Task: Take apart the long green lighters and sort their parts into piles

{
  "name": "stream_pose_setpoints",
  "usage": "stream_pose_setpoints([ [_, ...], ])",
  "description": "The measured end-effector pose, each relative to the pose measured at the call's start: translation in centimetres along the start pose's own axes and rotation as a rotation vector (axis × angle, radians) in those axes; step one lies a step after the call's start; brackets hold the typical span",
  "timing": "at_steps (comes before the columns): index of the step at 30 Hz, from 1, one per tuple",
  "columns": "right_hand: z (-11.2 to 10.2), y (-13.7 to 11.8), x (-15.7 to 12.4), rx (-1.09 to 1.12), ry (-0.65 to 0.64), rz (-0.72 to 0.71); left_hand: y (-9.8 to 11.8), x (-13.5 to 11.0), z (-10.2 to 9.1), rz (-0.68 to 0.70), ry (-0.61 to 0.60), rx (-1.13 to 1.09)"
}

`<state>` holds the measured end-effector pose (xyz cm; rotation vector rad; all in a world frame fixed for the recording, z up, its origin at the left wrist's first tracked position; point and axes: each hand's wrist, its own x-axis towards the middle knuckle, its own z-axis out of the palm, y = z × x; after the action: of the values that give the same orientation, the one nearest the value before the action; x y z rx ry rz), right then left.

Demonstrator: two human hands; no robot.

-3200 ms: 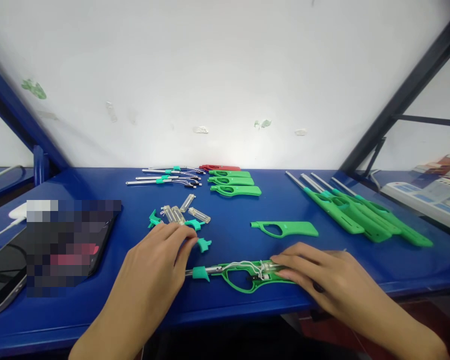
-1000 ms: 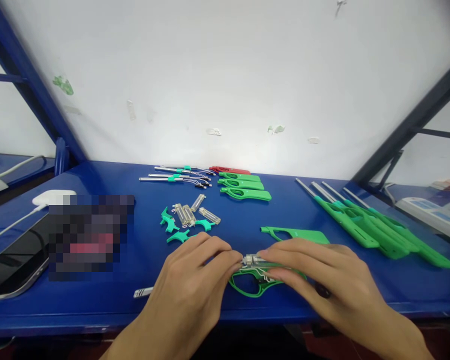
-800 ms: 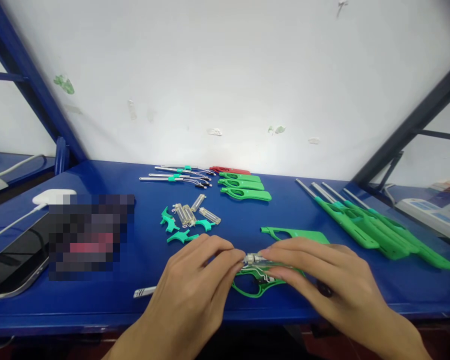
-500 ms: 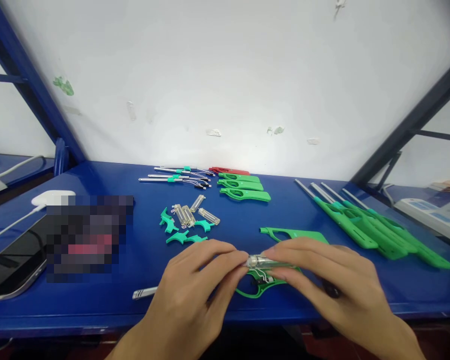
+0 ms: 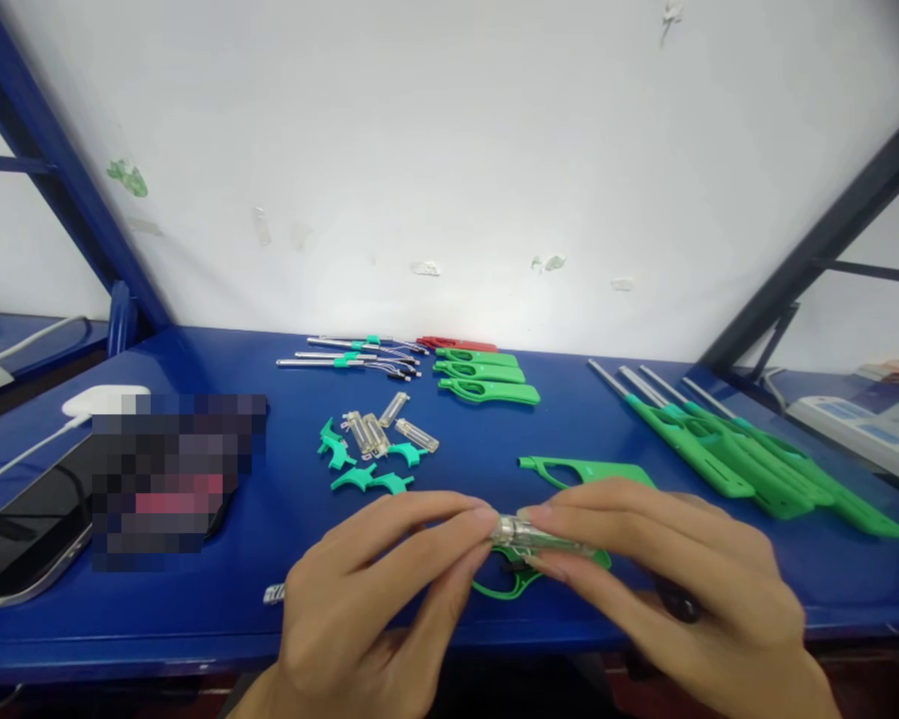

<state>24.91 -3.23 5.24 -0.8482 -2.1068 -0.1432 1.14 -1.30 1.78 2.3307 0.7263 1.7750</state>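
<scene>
Over the table [image 5: 479, 454] at six o'clock: clear cartridge [image 5: 550, 540], long axis roughly nine to three, above the open green handle half [image 5: 524, 583], gap unreadable; left hand [image 5: 386, 579], grip pinched on cartridge's nine-o'clock end; right hand [image 5: 696, 559], grip clamped along its body.

On the worktop [image 5: 479, 449], a casing [image 5: 600, 559] lies near, under the hands [image 5: 379, 584]; cartridges [image 5: 377, 435] beyond, rods [image 5: 311, 362] farther, lighters [image 5: 756, 461] right, a phone [image 5: 22, 529] left.

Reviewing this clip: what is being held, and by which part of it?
A clear cartridge: the left hand pinches its left end, and the right hand holds it along the body.
</scene>
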Motion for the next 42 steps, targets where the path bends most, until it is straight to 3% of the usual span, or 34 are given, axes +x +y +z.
stream_pose_setpoints([
  [20, 0.15, -0.36, 0.30, -0.094, 0.018, -0.007, 0.70, 0.31, 0.69, -0.259, 0.025, -0.139],
  [42, 0.00, -0.30, 0.45, -0.017, 0.026, -0.007, 0.40, 0.65, -0.16, -0.174, -0.001, -0.145],
])
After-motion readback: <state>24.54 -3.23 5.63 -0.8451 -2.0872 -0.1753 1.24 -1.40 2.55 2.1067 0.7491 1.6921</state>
